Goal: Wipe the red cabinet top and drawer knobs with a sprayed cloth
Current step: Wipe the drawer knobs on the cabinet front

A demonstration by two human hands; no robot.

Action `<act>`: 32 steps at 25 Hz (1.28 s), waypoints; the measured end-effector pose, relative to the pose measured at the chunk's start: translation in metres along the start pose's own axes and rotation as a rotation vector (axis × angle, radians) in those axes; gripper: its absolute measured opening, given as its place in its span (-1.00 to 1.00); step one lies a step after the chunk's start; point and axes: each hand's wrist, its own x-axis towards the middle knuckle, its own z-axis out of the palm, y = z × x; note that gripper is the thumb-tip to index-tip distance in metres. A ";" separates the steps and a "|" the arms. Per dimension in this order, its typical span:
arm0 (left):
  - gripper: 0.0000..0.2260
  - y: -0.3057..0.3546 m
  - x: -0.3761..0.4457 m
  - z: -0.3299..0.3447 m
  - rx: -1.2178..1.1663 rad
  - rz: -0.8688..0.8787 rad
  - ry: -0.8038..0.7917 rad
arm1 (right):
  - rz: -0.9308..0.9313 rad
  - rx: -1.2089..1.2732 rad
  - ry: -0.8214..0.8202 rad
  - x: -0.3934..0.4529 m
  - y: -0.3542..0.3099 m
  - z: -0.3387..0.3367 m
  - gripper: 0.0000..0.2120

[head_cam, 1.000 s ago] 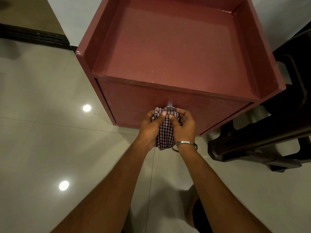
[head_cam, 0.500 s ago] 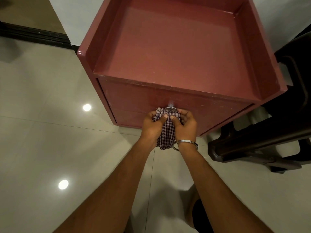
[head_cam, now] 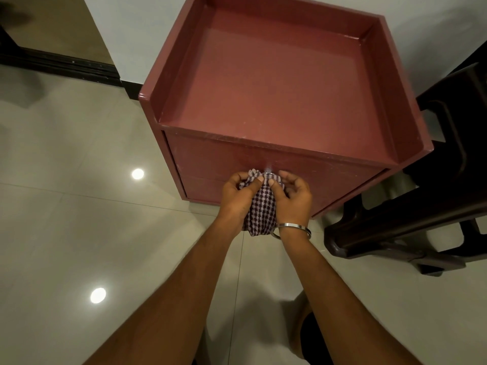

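Now both hands, left (head_cam: 237,200) and right (head_cam: 293,201), fingers curled, pinching cloth (head_cam: 261,206) bunched over knob (head_cam: 268,175) on cabinet (head_cam: 276,83) front. Risk: hard twisting tugs drawer open; loose fold slips off knob, leaving underside unwiped.

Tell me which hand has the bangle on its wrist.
The right hand: a metal bangle circles its wrist. The left hand has a bare wrist. Both hold the cloth.

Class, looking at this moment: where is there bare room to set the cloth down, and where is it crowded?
Free: the red cabinet top, bare inside its raised rim, and the tiled floor left of the cabinet. Crowded: the drawer knob, where left hand and right hand bunch the checked cloth; dark chair crowds the right.
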 end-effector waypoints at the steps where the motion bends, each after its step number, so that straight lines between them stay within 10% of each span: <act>1: -0.83 0.002 0.000 0.001 0.005 0.003 0.011 | 0.000 -0.011 0.005 0.000 -0.001 0.001 -0.78; 10: -0.68 0.004 0.008 0.003 -0.162 -0.203 0.010 | -0.143 -0.296 0.117 0.002 -0.029 0.009 -0.81; 17: -0.63 0.030 0.013 0.015 -0.051 -0.257 0.063 | 0.268 -0.017 0.144 0.017 -0.036 0.012 -0.88; 24: -0.63 0.013 0.010 0.002 -0.140 -0.245 -0.011 | -0.122 -0.206 0.096 0.003 -0.018 0.011 -0.80; 32: -0.75 0.001 0.013 0.001 -0.098 -0.169 0.009 | -0.059 -0.108 -0.004 0.012 0.008 0.003 -0.71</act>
